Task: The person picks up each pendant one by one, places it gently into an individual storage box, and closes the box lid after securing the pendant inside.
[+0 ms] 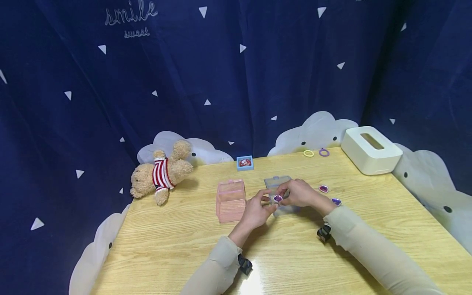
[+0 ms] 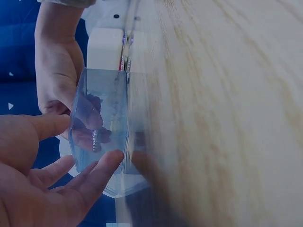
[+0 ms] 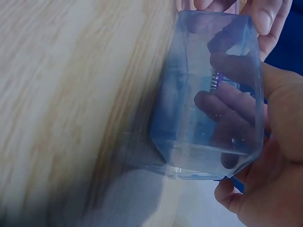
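My right hand [image 1: 300, 192] reaches into a clear blue plastic box [image 1: 287, 210] and pinches a purple gem [image 1: 277, 198] with a silvery beaded rim. Through the box wall in the right wrist view, the gem [image 3: 216, 81] shows edge-on between thumb and fingertips. On the box's left side is my left hand [image 1: 254, 211], fingers extended and spread, with fingertips at its wall and rim. The box's hinged lid [image 1: 273, 180] is raised at the back. Part of the box is hidden behind both hands.
Left of the blue box stands an open pink box [image 1: 231, 200]. To the right lie a red-purple gem [image 1: 323, 189] and a violet gem [image 1: 336, 201]. Farther back are a small blue frame [image 1: 245, 163], yellow ring [image 1: 308, 153], purple ring [image 1: 324, 152], white tissue box [image 1: 371, 150] and teddy bear [image 1: 162, 174].
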`<action>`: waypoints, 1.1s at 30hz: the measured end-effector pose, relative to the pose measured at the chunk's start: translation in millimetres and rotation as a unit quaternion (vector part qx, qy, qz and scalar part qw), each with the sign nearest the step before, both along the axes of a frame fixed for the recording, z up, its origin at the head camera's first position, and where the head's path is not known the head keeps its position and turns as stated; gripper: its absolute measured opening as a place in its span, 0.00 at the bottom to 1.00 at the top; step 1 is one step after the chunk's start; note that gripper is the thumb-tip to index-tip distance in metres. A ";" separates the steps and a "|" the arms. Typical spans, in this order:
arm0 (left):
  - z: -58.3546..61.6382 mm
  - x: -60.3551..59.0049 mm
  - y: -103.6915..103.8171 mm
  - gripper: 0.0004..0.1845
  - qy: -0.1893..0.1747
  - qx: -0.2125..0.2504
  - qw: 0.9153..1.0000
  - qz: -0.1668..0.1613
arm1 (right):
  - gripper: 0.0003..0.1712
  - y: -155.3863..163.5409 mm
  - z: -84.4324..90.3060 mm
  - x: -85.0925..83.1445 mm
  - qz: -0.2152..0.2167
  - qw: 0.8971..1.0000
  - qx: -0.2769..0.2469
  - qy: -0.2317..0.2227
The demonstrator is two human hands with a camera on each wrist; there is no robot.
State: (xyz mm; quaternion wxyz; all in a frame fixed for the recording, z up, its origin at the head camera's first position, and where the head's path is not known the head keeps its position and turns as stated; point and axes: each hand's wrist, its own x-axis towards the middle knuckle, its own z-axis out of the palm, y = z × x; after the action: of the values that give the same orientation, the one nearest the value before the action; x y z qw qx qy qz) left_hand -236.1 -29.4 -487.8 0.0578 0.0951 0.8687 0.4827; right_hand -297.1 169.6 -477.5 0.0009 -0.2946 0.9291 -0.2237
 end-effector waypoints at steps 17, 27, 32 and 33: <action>-2.0 -1.2 1.9 0.28 0.011 -0.016 1.000 0.004 | 0.15 2.8 0.6 3.2 0.004 0.999 -0.035 -0.039; -0.9 -1.4 2.7 0.28 0.014 -0.019 1.000 0.007 | 0.13 16.6 12.7 -0.2 0.001 0.995 -0.091 -0.046; 0.0 -0.7 2.7 0.29 0.017 -0.017 1.000 0.006 | 0.13 31.4 22.1 -1.6 -0.017 0.993 -0.106 -0.043; 0.2 -0.6 2.7 0.29 0.016 -0.017 1.000 0.007 | 0.13 34.7 23.9 -2.0 -0.025 0.993 -0.109 -0.044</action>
State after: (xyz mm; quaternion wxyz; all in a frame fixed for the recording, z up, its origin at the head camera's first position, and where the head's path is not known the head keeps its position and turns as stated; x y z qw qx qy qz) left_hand -236.7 -26.7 -487.6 0.0426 0.0959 0.8783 0.4664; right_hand -299.1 204.3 -453.6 0.0046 -0.2599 0.9052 -0.3361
